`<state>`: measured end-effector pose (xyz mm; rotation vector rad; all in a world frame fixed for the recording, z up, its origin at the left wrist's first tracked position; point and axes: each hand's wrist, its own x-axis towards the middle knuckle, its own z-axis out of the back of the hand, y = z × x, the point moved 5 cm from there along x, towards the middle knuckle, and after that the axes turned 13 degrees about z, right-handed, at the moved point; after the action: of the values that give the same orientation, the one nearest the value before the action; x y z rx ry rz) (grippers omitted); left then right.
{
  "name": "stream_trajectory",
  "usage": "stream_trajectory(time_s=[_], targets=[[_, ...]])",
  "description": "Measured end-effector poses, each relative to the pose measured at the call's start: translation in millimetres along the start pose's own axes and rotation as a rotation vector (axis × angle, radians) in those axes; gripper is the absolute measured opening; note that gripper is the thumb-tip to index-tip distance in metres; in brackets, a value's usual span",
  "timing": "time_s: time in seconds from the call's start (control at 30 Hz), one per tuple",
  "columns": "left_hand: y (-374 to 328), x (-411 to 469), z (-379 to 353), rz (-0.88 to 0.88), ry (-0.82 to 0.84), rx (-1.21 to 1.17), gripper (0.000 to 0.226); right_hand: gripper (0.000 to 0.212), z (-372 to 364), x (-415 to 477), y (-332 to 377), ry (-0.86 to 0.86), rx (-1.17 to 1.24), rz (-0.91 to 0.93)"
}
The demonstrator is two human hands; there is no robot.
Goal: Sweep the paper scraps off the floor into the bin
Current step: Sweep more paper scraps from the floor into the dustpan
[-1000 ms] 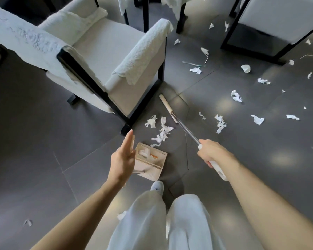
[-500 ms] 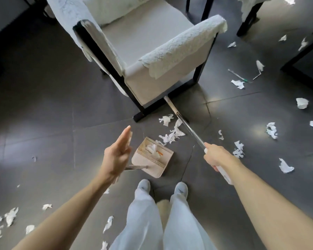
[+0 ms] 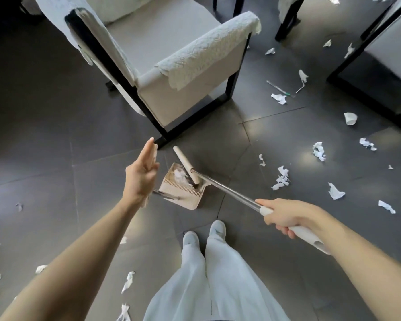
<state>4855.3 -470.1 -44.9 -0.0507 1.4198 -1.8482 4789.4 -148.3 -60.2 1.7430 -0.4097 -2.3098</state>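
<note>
Head view, tiled floor (image 3: 44, 117), paper scraps (image 3: 281, 179), armchair (image 3: 153, 40)

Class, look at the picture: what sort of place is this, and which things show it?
Probably an indoor sitting room or lounge: an upholstered armchair, a second dark-framed seat, and a tiled floor strewn with paper scraps.

**Furniture and stray objects**

A pale armchair (image 3: 153, 40) on a black frame is shown at upper centre, a white textured cloth (image 3: 208, 49) draped over its armrest. A second black-framed seat (image 3: 389, 49) is cropped at right, a small white cup (image 3: 350, 118) near it.
</note>
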Motion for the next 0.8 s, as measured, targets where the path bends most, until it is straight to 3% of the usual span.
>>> stream_trajectory(time_s=[0.43, 0.63, 0.8], targets=[[-24, -2, -65, -0.074, 0.122, -0.041, 0.065, 0.068, 30, -16, -47, -0.258, 0.491, 0.06], [-64, 17, -147, -0.123, 0.118, 0.041, 0.065, 0.067, 106, -34, -102, -0.327, 0.73, 0.073], [-109, 38, -227, -0.149, 0.037, 0.047, 0.064, 0.068, 198, -31, -157, -0.384, 0.77, 0.106]])
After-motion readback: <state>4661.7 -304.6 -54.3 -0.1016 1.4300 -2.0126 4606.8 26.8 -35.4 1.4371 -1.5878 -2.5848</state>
